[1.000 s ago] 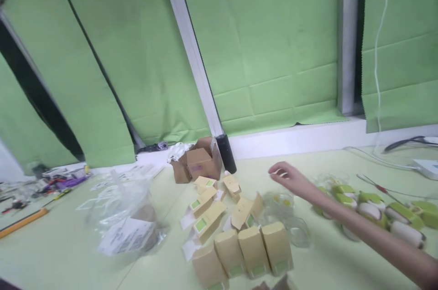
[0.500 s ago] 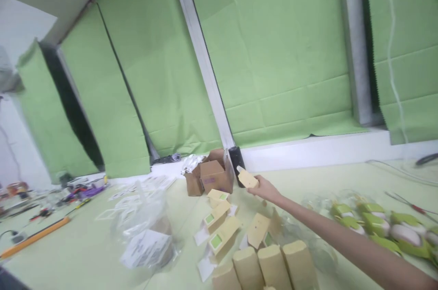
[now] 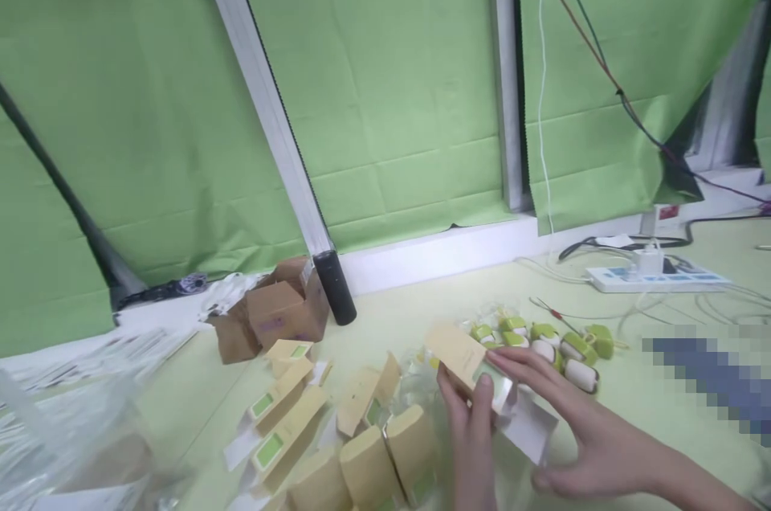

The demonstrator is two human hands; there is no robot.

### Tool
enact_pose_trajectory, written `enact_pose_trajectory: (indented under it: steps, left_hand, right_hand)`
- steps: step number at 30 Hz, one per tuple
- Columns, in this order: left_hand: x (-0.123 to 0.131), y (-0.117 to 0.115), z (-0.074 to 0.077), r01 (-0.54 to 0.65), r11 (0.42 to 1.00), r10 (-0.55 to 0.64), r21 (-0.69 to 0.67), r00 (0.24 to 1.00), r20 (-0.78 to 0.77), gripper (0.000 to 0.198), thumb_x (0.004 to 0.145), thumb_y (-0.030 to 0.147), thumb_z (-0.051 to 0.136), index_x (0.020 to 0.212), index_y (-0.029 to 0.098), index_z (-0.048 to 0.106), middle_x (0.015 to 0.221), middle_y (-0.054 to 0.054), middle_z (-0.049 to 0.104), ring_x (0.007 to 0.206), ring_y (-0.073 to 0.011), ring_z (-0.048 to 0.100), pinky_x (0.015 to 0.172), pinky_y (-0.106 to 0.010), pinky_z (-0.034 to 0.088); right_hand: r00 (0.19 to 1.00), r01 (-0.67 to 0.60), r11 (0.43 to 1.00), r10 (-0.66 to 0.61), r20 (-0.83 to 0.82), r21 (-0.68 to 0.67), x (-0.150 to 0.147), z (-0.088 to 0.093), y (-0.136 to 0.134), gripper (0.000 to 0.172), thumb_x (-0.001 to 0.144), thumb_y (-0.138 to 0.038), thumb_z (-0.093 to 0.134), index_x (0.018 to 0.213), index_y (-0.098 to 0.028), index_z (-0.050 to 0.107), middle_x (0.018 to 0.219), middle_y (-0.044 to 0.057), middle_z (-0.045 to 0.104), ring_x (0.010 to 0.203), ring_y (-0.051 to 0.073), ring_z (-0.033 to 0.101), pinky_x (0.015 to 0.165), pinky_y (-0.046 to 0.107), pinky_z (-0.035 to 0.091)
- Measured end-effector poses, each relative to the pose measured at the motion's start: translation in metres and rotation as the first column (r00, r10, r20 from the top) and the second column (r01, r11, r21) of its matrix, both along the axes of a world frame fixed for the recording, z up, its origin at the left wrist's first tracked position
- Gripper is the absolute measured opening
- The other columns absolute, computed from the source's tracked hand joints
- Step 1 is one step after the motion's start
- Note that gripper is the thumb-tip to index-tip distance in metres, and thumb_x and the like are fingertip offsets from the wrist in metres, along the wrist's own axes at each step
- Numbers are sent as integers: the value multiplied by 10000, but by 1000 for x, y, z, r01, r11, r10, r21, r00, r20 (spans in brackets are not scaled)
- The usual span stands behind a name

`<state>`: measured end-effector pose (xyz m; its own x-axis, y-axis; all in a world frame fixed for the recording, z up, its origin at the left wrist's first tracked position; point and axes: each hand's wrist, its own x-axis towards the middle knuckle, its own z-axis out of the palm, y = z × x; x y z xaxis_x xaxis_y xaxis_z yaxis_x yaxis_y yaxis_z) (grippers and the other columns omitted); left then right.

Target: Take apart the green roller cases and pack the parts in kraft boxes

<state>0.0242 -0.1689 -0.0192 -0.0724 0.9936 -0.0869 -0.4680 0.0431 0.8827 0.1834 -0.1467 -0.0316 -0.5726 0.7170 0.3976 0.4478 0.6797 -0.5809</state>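
left hand (image 3: pixel 473 435) and right hand (image 3: pixel 572 439) close together, both gripping 1 tan carton (image 3: pixel 456 349), held over the row of cartons (image 3: pixel 373 471); long axis runs upper-left to lower-right; left hand nearer its middle.

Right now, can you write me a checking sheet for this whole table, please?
Surface: pale green tabletop, crowded in the middle.
Job's things: tan flat cardboard packet with a white paper flap, held near the pile.
Hands: left hand pinches the packet; right hand lays fingers on it, grip unclear.
Clutter: tan cardboard boxes in a row, opened tan packets with green windows, brown cardboard carton, black cylinder, small green-and-white gadgets, clear plastic bag.
Cables: white power strip with cables on the table; white cord and red and blue wires hang down the backdrop.
Surroundings: green fabric backdrop, slanted white metal pole.
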Motion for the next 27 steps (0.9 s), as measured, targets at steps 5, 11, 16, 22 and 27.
enact_pose_trajectory:
  steps: [5,11,16,22,27]
  left_hand:
    - [-9,-3,-24,119,993,-120,20,991,61,772,717,423,689,1358,266,287,1279,-112,562,1057,-273,600,733,-295,511]
    - [-6,-5,-27,306,951,-306,-40,952,4,713,694,440,706,1304,265,381,1207,-107,587,899,-237,616,574,-246,473]
    - [-7,-5,-28,287,954,-285,-91,958,35,682,757,498,631,1332,284,334,1185,-101,599,901,-229,616,548,-228,439]
    - [-5,-6,-32,278,958,-273,-77,960,61,670,789,504,594,1355,285,312,1144,-91,616,918,-213,596,579,-234,459]
    - [-4,-7,-32,277,957,-270,-86,959,87,678,783,537,584,1357,301,312,1188,-80,594,943,-212,594,584,-237,472]
  right_hand:
    - [999,-33,984,25,47,175,13,-25,10,766,654,-467,769,1342,-363,448,1352,97,474,1219,319,490,931,407,487]
    - [994,70,978,-52,-93,198,13,-33,5,328,762,-385,711,1055,-300,591,1082,64,546,1050,224,576,847,306,524]
    - [991,34,960,4,-135,278,9,-32,-1,209,806,-308,676,1000,-288,600,1104,66,502,1065,206,550,853,292,521]
    - [988,72,954,-27,-154,290,7,-38,-2,39,834,-318,635,853,-293,658,1045,69,507,971,212,578,802,323,544]
    - [991,60,966,-28,-130,253,11,-41,-1,59,829,-347,633,852,-313,674,1027,69,519,994,240,579,816,364,539]
